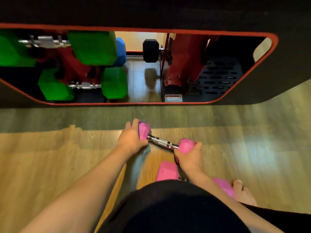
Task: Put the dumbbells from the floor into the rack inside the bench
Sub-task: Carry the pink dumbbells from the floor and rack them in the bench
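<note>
We gripped the pink hexagonal dumbbell with chrome handle (166, 143) by its heads, left hand (133, 139) and right hand (190, 157) closed around them, probably for balance, near the black red-trimmed bench (168, 101).

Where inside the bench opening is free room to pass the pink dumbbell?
Free: the bare floor strip between the lower green dumbbell and the red frame. Crowded: the left side, with green dumbbells and a blue one.

Wood-plank floor (50, 157), pale, sunlit patch at right. White warning label (173, 98) low inside opening. Dark perforated plate (220, 76) at right. Bare foot (244, 193) lower right on floor.
</note>
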Tool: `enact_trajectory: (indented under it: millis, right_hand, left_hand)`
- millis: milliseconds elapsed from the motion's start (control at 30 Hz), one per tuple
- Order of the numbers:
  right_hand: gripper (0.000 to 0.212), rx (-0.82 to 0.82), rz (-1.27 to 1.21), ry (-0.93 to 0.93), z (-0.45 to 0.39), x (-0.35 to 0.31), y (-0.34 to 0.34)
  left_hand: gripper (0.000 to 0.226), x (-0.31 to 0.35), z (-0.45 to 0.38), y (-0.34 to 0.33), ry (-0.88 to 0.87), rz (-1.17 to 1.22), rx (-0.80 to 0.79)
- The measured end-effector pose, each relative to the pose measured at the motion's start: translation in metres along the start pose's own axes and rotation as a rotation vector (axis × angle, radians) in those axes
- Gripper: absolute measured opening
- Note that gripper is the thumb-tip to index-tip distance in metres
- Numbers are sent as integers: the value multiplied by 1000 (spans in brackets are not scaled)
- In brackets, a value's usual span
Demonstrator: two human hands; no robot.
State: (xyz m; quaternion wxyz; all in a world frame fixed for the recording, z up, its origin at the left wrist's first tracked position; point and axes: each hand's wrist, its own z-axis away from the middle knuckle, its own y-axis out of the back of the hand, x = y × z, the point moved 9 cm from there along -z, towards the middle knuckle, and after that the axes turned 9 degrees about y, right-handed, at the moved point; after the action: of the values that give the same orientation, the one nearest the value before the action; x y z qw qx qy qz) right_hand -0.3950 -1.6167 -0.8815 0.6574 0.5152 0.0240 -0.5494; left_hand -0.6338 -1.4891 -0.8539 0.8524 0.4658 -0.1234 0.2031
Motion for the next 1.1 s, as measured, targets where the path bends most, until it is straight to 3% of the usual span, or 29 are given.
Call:
enact_trajectory:
  millis: [267, 433, 733, 1100]
  right_hand:
    - [81, 141, -71, 72, -18, -9, 20]
    - [83, 267, -140, 202, -50, -44, 58]
    - [86, 232, -259, 411, -141, -125, 93]
    - [87, 216, -132, 498, -179, -158, 107]
  left_hand:
    - [79, 7, -12, 0, 13, 66, 20]
    - [80, 39, -28, 21, 17, 142, 142]
    - [83, 108, -77, 86, -48, 188, 321]
    - [83, 113, -121, 79, 20, 209, 327]
